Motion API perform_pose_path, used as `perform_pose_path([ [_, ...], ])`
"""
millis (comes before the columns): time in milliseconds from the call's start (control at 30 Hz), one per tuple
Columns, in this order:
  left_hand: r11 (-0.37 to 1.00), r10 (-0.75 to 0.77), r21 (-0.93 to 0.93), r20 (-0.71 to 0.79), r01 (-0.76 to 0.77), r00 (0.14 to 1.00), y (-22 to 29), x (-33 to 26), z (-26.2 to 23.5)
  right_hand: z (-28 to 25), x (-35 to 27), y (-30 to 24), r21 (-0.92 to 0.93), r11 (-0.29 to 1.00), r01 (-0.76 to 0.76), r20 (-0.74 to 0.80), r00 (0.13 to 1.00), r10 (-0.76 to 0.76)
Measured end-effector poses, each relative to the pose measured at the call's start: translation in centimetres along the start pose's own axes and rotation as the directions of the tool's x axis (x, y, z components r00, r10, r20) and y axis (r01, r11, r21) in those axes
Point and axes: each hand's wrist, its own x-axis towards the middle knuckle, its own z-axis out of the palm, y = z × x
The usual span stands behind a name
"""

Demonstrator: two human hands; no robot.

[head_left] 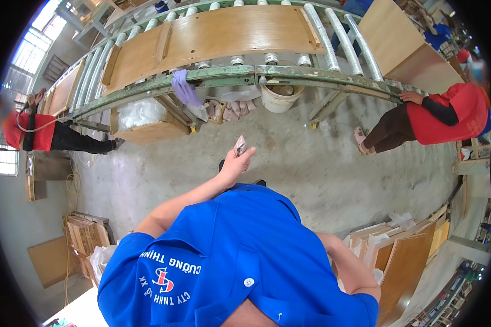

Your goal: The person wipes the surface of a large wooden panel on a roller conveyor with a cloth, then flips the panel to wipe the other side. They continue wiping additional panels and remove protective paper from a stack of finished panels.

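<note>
My left hand [234, 166] is out in front of my body, above the concrete floor. Its fingers are closed around a small pinkish-grey piece with a pointed top [240, 144]; I cannot make out exactly what it is. Of my right arm only the bent elbow shows at my side, and the hand is hidden behind my body. Beyond my left hand a brown wooden panel [223, 35] with small holes and raised battens lies on a roller conveyor [213, 80] with a green frame. A purple cloth [185, 88] hangs over its near rail.
Beneath the conveyor are a plastic-lined box [139, 129], pinkish pieces [239, 110] and a white bucket [278, 100]. Two people in red shirts stand by it, one left [38, 133], one right [447, 117]. Wooden panels lean behind me on the right [406, 267] and left [87, 237].
</note>
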Motion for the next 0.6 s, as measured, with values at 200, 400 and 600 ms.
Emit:
perform_pose_path([
  [200,0.993,-0.035,0.111,0.008,0.034,0.999,-0.8,0.4,0.0,0.3,-0.1,1.3,-0.014,0.996,-0.085,0.011,0.996,0.085],
  [400,0.99,0.005,0.144,0.018,-0.007,1.0,-0.9,0.6,0.6,0.3,0.2,2.8,-0.163,0.987,-0.008,0.166,0.986,0.035],
  [600,0.998,-0.002,0.064,-0.022,0.003,1.0,-0.9,0.3,-0.3,-1.0,-0.3,1.3,0.001,1.0,-0.027,0.069,0.997,0.026],
])
